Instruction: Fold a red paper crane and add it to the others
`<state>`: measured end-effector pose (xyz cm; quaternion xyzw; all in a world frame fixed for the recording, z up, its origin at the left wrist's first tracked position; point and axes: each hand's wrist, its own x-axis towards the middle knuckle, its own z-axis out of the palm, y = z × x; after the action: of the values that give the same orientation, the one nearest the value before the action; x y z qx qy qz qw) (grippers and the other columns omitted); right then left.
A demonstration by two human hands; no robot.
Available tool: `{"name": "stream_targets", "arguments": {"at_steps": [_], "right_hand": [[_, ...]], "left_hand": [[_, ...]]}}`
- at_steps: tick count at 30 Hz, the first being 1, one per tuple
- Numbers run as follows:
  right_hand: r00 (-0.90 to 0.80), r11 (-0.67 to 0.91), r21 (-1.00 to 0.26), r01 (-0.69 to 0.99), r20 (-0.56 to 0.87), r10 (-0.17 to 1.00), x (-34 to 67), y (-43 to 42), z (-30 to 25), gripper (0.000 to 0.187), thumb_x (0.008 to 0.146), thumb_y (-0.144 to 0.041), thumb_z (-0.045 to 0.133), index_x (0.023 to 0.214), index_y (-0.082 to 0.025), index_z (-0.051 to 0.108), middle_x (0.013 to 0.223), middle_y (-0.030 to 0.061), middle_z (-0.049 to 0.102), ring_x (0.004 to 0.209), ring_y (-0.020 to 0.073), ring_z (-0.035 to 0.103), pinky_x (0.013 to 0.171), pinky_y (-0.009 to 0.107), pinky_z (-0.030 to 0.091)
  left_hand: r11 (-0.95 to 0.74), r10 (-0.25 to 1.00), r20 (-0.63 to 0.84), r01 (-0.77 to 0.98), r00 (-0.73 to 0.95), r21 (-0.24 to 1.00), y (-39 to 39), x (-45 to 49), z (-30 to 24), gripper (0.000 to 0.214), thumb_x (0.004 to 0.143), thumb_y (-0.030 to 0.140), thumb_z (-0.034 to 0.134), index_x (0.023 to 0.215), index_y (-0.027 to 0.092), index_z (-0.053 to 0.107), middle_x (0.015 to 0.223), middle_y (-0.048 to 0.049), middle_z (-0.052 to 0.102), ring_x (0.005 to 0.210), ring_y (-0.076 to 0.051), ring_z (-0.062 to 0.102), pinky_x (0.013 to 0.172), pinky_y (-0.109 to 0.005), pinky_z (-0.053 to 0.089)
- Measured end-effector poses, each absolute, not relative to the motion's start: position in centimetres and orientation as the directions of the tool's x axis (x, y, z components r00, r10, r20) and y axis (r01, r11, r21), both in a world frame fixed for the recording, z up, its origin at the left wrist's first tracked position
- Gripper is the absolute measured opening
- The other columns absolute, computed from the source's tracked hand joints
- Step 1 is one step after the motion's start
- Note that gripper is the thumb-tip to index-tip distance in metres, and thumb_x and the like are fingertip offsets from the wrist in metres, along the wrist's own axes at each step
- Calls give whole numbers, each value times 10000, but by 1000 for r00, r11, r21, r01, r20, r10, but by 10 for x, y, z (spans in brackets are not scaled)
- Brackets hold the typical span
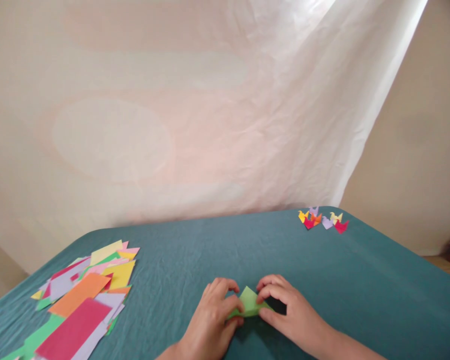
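Observation:
A light green piece of folded paper point(249, 303) is between my two hands near the front of the table, its pointed corner facing away from me. My left hand point(216, 317) pinches its left end between thumb and fingers. On the opposite end, my right hand point(290, 311) grips the paper with thumb and fingertips. The fingers cover both ends of the paper, so its full shape is partly hidden.
Loose sheets of coloured paper point(80, 292) lie in an overlapping pile on the left of the green-covered table point(195, 255). Several small folded paper birds point(327, 221) stand at the far right corner. Behind the table hangs a pale cloth point(195, 125).

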<state>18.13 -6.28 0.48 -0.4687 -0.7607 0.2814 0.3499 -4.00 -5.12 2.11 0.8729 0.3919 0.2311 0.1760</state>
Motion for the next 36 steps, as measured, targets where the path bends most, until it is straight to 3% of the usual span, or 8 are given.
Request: {"name": "stream_targets", "arguments": {"at_steps": [5, 15, 19, 21, 23, 27, 32, 36], "right_hand": [[-382, 452, -760, 467, 288, 878, 179, -65, 10, 316, 964, -335, 425, 787, -212, 656, 844, 22, 653, 840, 168, 587, 799, 294, 431], [-355, 475, -707, 525, 326, 876, 182, -60, -4, 247, 935, -185, 457, 924, -233, 700, 848, 27, 684, 841, 176, 604, 786, 294, 454], [-341, 544, -700, 462, 426, 838, 185, -59, -9, 302, 938, -137, 417, 1032, -254, 679, 940, 42, 680, 881, 171, 607, 797, 289, 478], [-352, 596, -657, 462, 480, 803, 185, -59, -9, 304, 932, -133, 434, 1087, -271, 656, 984, 45, 671, 908, 177, 599, 811, 297, 480], [-392, 643, -604, 471, 510, 766, 185, -60, -7, 297, 926, -136, 461, 1116, -279, 639, 988, 44, 670, 903, 180, 597, 815, 307, 482], [-448, 697, -524, 490, 534, 717, 182, -61, -2, 332, 913, -111, 476, 1150, -294, 619, 970, 42, 669, 905, 181, 597, 816, 316, 496], [-448, 699, -306, 646, 590, 672, 183, -64, 4, 457, 844, -56, 503, 1161, -363, 622, 1334, 64, 514, 1262, 277, 413, 988, 479, 390], [-643, 819, -111, 562, 565, 517, 186, -66, 4, 456, 845, -146, 562, 1208, -423, 564, 1378, -2, 507, 1333, 279, 344, 1086, 539, 219]], "left_hand": [[-747, 659, 323, 539, 680, 390, -50, -42, 28, 253, 858, 51, 450, 834, 225, 632, 1079, -62, 565, 1010, -221, 498, 850, -357, 397], [-751, 648, 217, 563, 730, 346, -42, -48, 26, 252, 853, 45, 414, 881, 209, 603, 1013, -57, 629, 948, -215, 553, 891, -389, 369], [-496, 854, 249, 569, 457, 656, -40, -47, 18, 210, 884, 167, 448, 1060, 211, 554, 1110, -94, 591, 988, -232, 563, 880, -390, 407], [-228, 942, 95, 404, 322, 886, -39, -45, 18, 335, 883, 288, 500, 1200, 190, 456, 1089, -114, 595, 890, -222, 609, 799, -371, 460], [67, 935, -113, 147, 335, 987, -38, -43, 20, 484, 865, 381, 538, 1273, 170, 385, 1053, -122, 618, 839, -223, 639, 716, -344, 489], [354, 864, -283, -101, 417, 930, -37, -40, 19, 611, 751, 353, 704, 1253, 128, 438, 972, -114, 665, 847, -226, 656, 717, -310, 484], [364, 871, -293, -117, 395, 924, -35, -40, 8, 572, 713, 302, 733, 1201, 124, 492, 785, -57, 682, 652, -174, 648, 609, -258, 456], [363, 879, -285, -149, 382, 920, -36, -38, 6, 572, 719, 290, 729, 1206, 136, 472, 753, -36, 674, 572, -143, 612, 549, -232, 431]]}}
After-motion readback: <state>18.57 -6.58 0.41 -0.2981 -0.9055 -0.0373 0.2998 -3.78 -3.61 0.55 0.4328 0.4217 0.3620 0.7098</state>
